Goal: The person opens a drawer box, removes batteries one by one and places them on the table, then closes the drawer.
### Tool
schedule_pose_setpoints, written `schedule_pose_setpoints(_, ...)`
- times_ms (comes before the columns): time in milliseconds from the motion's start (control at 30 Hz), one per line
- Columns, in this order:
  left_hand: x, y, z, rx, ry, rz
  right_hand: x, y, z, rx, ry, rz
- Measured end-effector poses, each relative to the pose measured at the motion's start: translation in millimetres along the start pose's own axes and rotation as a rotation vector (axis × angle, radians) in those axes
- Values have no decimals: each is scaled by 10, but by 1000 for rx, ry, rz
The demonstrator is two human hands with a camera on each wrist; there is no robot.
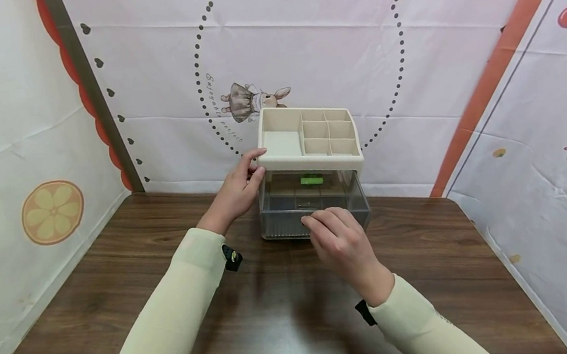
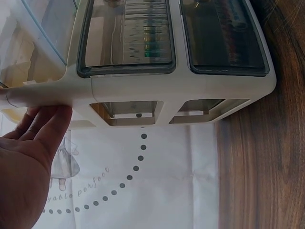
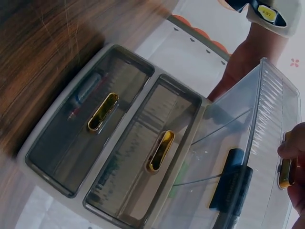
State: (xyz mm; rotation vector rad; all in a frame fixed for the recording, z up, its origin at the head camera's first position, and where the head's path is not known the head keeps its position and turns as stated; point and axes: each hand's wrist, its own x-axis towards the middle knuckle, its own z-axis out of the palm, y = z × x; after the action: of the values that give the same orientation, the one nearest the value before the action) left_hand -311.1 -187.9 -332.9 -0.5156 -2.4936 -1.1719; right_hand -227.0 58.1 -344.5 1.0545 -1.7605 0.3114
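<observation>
A cream desktop organizer [image 1: 313,163] stands against the back wall, its clear top drawer [image 1: 283,223] pulled out toward me. My right hand [image 1: 341,243] pinches that drawer's gold handle [image 3: 285,175] between thumb and fingers, as the right wrist view shows. Against the organizer's left side, near its upper corner, rests my left hand [image 1: 237,192] with fairly straight fingers. Inside the pulled-out drawer lies a small bright green object [image 1: 311,180]. Dark blue objects [image 3: 228,179] of unclear kind show through its wall in the right wrist view.
Below are two closed clear drawers, the middle one [image 3: 143,148] and the bottom one [image 3: 90,124], with gold handles and blurred items inside. Divided open compartments [image 1: 282,142] top the organizer. Dark wooden table [image 1: 278,327] lies in front; printed cloth walls [image 1: 302,54] surround it.
</observation>
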Motion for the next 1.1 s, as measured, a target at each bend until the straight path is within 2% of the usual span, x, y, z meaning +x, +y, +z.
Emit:
schedule_pose_setpoints(533,-13,-47,5,-16,-3,-2,-87,-113,-23,49,20,-10)
schedule_pose_setpoints(933,10,-13,-13,-9,-11,-20,-46,-91,-107,66,-83,17)
schedule_pose_setpoints(1100,28,-17,-8,-10,-19,-29,51,-42,-194,96,-193,18)
